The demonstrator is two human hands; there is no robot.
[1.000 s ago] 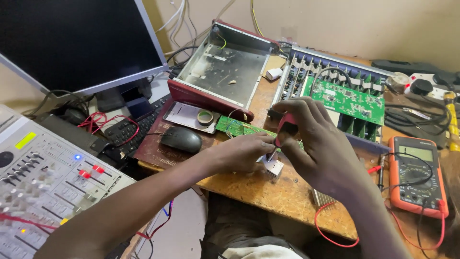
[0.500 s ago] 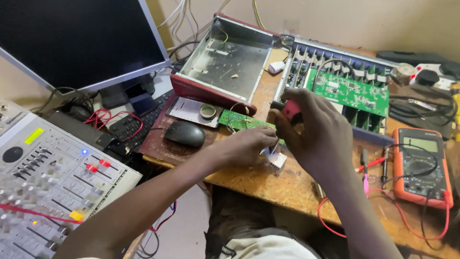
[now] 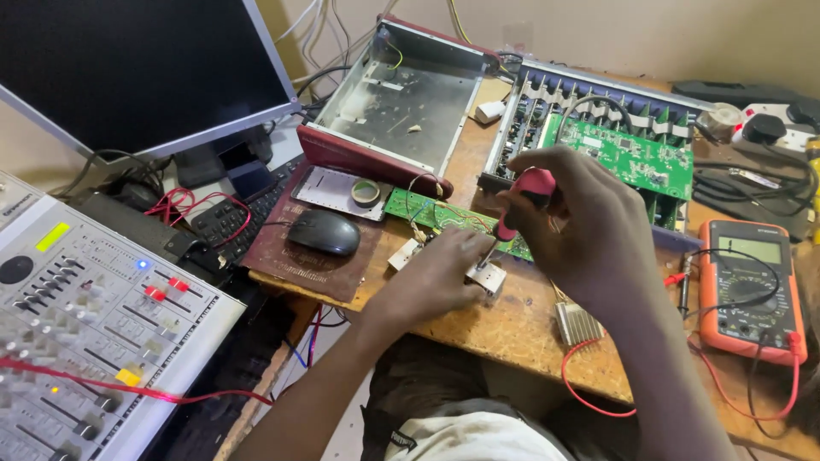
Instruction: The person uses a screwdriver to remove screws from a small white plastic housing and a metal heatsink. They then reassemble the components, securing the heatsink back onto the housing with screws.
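The right hand [image 3: 589, 226] is clenched around the red handle of a screwdriver [image 3: 521, 201], and the shaft goes down from the fingers to a small white part [image 3: 487, 275] on the wooden table [image 3: 512, 316]. The left hand [image 3: 440, 273] presses on this part, fingers curled over it, just beside the tip. To do this step well, I think the tool must stay upright and sit fully in the screw before turning, while the left fingers hold the part flat. The small green board [image 3: 423, 209] lies just behind the left fingers; wires there can catch.
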